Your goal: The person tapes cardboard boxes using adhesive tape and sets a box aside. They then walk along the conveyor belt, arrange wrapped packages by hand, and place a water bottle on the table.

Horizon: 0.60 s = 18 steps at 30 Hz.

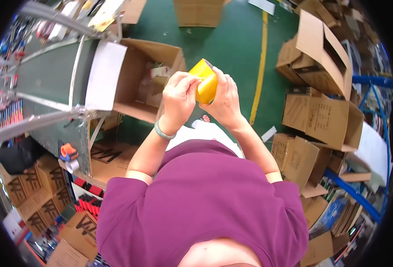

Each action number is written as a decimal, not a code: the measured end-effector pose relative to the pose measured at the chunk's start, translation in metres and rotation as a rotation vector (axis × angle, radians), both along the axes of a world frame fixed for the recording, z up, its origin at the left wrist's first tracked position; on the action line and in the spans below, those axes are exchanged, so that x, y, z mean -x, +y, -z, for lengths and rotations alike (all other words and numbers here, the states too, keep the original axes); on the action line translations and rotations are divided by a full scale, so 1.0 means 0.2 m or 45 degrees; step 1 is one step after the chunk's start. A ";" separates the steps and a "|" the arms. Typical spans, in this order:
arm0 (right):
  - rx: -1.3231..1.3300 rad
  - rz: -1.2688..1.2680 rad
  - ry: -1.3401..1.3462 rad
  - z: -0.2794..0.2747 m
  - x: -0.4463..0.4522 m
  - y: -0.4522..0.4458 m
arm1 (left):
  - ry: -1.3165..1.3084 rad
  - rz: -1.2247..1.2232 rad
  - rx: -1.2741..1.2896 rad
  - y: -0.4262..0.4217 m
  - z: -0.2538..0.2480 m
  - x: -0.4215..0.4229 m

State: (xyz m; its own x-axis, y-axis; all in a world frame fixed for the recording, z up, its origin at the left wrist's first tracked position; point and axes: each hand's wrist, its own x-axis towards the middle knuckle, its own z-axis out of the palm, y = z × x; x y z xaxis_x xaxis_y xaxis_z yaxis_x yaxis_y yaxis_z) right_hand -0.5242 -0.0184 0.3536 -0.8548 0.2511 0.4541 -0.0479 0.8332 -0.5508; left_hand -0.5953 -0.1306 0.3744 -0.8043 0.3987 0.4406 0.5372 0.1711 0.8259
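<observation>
Pinching the yellow roll (206, 90) at its left side, the left hand (178, 96) has its thumb and fingers drawn together; the right hand (224, 100) grips the opposite side, fingers partly curled. The roll is held above the green floor (237, 44), right of an open box (129, 73).

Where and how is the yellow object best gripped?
Probably by the curved outer side of the yellow object, coming from the person's right: its rounded shape suits a cupped grip like the right hand's, opposite the left hand.
</observation>
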 end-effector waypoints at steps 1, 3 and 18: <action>-0.005 0.056 0.013 -0.01 -0.03 0.06 | 0.172 0.027 0.019 0.08 0.00 -0.01; 0.002 0.138 0.027 -0.03 -0.07 0.17 | 0.349 0.084 0.042 0.21 -0.01 -0.02; -0.116 0.385 -0.041 -0.07 0.22 0.90 | 0.080 0.499 0.075 0.98 -0.07 0.39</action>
